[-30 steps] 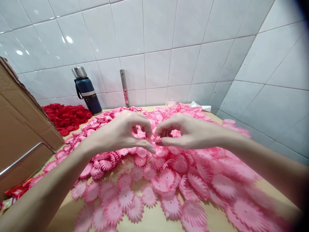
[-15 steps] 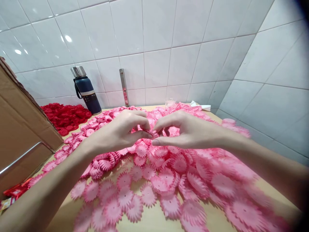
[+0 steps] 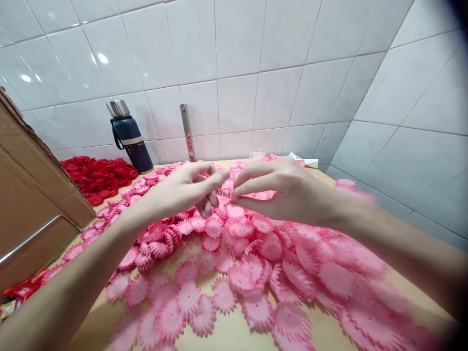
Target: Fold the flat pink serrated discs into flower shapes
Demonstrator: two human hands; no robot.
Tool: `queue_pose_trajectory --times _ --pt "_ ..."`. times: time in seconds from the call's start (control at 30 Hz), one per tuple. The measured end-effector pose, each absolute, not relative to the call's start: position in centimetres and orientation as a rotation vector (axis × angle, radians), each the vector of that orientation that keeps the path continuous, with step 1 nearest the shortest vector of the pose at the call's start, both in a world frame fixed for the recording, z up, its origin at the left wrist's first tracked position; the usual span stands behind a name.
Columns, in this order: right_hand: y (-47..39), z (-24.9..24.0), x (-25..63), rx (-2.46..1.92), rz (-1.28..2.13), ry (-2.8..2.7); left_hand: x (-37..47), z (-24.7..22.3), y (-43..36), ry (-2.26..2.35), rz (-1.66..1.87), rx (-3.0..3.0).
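My left hand is above the heap, its thumb stretched out and its fingers loosely bent and apart, with nothing seen in it. Facing it, my right hand has its thumb and fingertips drawn close together in a pinch. Pink shows at those fingertips, but I cannot make out whether it is a held piece or the heap behind. Under and around both hands lie many pink scalloped flower discs, several with a small hole in the middle. Curled and clustered pink discs are piled below my left wrist.
A dark blue flask stands at the back left, beside a pile of red flower discs. Cardboard rises at the left edge. A metal strip leans on the tiled wall; a small clear cup stands at the back.
Both hands were pinching a pink flower disc together. My left hand has let go, its thumb lifting and its fingers loosening. My right hand has turned slightly, with its fingers straighter.
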State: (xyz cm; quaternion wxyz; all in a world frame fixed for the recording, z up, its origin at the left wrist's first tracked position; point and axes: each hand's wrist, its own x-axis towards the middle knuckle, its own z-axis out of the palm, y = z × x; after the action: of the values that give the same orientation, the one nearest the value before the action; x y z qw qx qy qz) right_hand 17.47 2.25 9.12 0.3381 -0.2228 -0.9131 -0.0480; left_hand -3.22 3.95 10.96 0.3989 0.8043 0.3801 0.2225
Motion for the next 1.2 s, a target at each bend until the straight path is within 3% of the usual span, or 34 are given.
queue_pose_trajectory --times 0.27,0.67,0.93,1.2 --pt "2.0 8.9 17.1 -0.570 -0.424 -2.419 -3.6 10.5 4.7 0.922 0.538 1.995" --pt "1.3 9.1 16.7 -0.684 -0.123 -2.368 -3.1 9.6 4.9 0.862 0.798 2.069" --pt "1.7 9.1 16.9 -0.795 -0.003 -2.310 -3.2 10.4 4.6 0.823 0.710 1.871" --pt "1.1 9.8 17.0 -0.922 0.322 -2.233 -3.5 10.7 4.9 0.800 0.720 1.780"
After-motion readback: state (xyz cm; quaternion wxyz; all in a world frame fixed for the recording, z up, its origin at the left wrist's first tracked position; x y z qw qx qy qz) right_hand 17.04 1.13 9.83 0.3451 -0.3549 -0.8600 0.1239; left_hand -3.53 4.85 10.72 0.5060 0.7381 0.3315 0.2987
